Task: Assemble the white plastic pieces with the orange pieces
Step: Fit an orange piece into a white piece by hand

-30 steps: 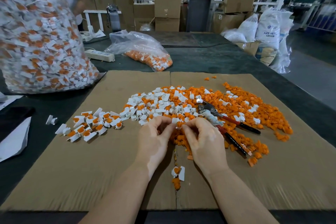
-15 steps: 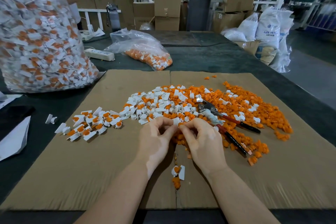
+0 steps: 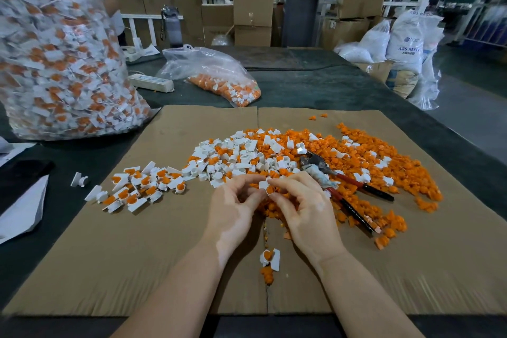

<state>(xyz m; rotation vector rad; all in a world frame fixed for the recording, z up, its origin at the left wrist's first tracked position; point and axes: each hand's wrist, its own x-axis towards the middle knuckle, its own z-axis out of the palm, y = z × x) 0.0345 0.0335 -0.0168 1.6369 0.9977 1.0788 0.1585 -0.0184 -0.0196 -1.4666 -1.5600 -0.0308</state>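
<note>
A flat sheet of brown corrugated cardboard (image 3: pixel 137 255), creased down its middle, covers the near part of a dark green tabletop (image 3: pixel 315 88). On it lies a loose heap of small moulded orange pieces (image 3: pixel 365 156), matt and knobbly, spreading to the right, overlain at its left by glossy white plastic pieces (image 3: pixel 236 153) with ring-shaped ends and flat tabs. To the left, a separate cluster of assembled pieces (image 3: pixel 137 186) shows orange inserts seated in white rings. One more assembled unit (image 3: pixel 270 258) lies near the crease, between the forearms. Pliers (image 3: pixel 337 181) with red-and-black handles rest on the heap at right. At far left stands a bulging clear bag (image 3: pixel 55 63) of finished parts; a smaller clear bag (image 3: pixel 216 74) lies farther back.

Both hands meet at the heap's near edge, palms facing each other, wrists raised. The left hand (image 3: pixel 233 208) and right hand (image 3: pixel 301 206) together pinch one white piece with orange insert (image 3: pixel 267 188) between thumbs and curled forefingers, just above the heap.
</note>
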